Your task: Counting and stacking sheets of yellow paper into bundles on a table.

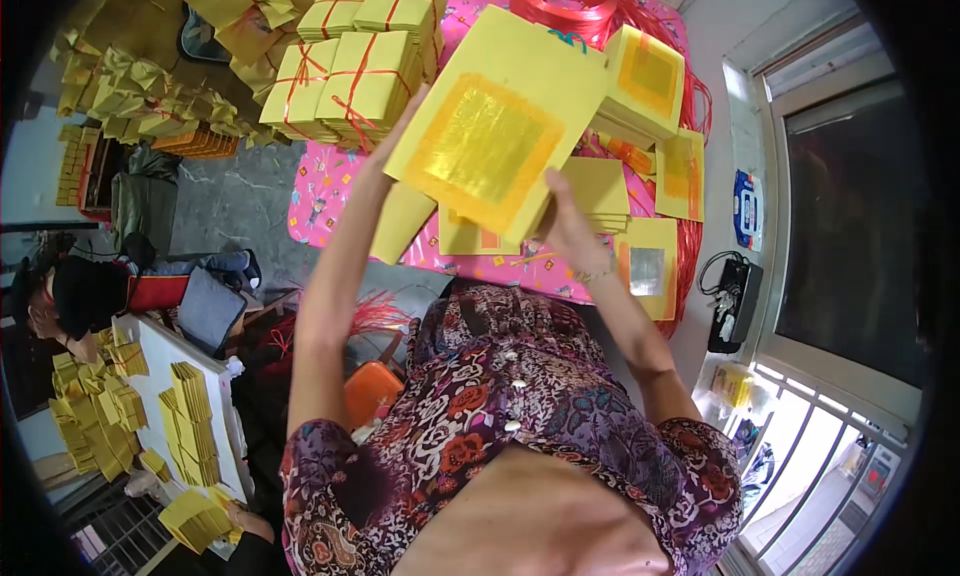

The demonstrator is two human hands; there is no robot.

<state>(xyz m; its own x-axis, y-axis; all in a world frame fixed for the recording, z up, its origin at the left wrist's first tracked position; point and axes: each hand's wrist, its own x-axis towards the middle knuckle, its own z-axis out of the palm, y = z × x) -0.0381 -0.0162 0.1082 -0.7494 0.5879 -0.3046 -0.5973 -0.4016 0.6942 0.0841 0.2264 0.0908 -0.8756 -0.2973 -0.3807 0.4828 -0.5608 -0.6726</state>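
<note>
I hold a thick stack of yellow paper sheets with a gold foil square on top, raised above the pink patterned table. My left hand grips the stack's left edge, fingers reaching up along it. At the stack's lower right corner my right hand holds it from beneath. Under the stack lie more loose yellow sheets on the table.
Tied bundles of yellow paper with red string sit at the table's far left. A coil of red string lies at the back. Gold-foil sheets spread at the right. Another person sits at left near a white table with yellow stacks.
</note>
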